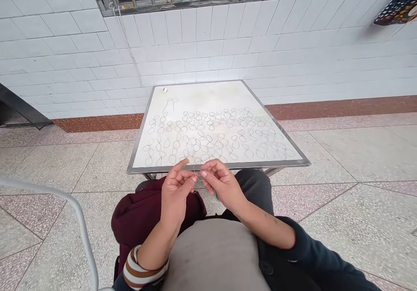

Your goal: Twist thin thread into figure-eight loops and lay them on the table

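My left hand (176,186) and my right hand (219,182) meet just in front of the table's near edge, above my lap. Between their fingertips they pinch a thin piece of wire (197,176), hard to make out. A plaster wraps a fingertip of my left hand. On the white table top (208,97) lie several small wire loops (211,137), many shaped like figure eights, spread in rough rows. One longer looped piece (170,104) lies apart toward the far left.
The low table has a metal rim (215,166) and stands against a white tiled wall. A small red and white object (165,90) sits at its far left corner. A dark red bag (143,217) rests at my left knee. A white metal rail (78,221) curves at left.
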`<state>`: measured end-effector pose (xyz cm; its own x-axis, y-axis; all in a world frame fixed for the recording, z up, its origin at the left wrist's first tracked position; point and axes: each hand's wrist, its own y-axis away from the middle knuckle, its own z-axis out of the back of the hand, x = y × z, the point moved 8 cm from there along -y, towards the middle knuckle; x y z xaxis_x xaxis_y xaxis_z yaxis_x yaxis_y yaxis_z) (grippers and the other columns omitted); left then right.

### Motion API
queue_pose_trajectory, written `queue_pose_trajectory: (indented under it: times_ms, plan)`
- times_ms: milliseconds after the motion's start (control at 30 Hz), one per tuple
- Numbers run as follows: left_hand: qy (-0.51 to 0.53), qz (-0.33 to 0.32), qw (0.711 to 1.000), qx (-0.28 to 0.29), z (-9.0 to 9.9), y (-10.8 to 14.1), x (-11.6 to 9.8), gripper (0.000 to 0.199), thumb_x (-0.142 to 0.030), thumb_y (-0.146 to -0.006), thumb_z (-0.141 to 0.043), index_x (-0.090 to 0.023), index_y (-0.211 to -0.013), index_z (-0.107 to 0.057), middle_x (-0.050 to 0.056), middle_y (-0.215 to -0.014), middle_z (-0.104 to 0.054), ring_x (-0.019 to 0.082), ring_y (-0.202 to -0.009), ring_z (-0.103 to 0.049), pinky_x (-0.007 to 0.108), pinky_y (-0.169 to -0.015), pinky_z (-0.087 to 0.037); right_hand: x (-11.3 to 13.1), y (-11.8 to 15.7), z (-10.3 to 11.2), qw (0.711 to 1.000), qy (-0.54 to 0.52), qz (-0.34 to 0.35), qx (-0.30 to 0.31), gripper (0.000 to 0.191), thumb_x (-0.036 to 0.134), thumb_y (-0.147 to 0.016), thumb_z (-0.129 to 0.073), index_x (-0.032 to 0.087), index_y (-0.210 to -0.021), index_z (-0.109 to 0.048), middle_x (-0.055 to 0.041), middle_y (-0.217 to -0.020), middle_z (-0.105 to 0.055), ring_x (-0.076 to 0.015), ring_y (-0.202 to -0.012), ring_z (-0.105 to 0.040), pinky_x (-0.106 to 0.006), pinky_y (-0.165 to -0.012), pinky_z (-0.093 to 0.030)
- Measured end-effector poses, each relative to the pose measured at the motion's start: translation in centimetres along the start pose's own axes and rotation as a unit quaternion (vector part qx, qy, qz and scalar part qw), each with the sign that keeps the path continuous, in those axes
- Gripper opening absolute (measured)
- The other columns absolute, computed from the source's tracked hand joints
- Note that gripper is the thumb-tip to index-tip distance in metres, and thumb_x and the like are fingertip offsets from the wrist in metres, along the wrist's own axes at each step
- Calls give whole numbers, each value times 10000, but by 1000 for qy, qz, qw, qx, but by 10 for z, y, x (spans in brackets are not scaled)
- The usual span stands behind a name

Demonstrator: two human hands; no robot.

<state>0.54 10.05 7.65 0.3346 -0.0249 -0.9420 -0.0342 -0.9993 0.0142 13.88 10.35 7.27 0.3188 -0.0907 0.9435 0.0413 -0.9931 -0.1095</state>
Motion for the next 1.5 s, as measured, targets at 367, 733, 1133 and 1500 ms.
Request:
queue_pose_trajectory:
  times_ms: [367, 733, 1133, 1500]
  plan:
    - [-2, 27, 999, 24, 0, -2, 0, 454, -228, -795, -727, -229, -1227, -587, -20, -781, -657, 82, -687, -550, 208, -668, -432, -7, 1, -3, 999, 3, 21, 44, 113, 334, -927, -571, 231, -970, -551, 13, -868, -622, -64, -531, -524, -191, -433, -445]
    - [-21, 44, 999, 19, 6, -3, -3, 506, -224, -758, -744, -236, -1242, -599, -26, -772, -622, 84, -686, -514, 212, -663, -406, 0, 3, 5, 979, 176, 92, 42, 182, 333, -990, -438, 265, -1116, -550, 16, -834, -562, -68, -511, -472, -223, -488, -435]
    - [-329, 62, 930, 149, 19, 4, -6, 460, -150, -772, -605, -284, -1211, -630, -35, -698, -594, 118, -580, -457, 264, -622, -382, 37, 27, 7, 667, 600, 329, 295, 379, 81, -962, -378, 236, -1237, -587, -36, -805, -594, -164, -723, -452, -285, -619, -394]
    - [-384, 35, 905, 179, 11, 8, -10, 367, -91, -743, -550, -296, -982, -740, 12, -833, -697, 148, -594, -505, 263, -568, -368, 40, 45, 4, 667, 595, 292, 341, 350, 111, -991, -337, 185, -1244, -567, -36, -761, -568, -170, -714, -454, -304, -655, -395]
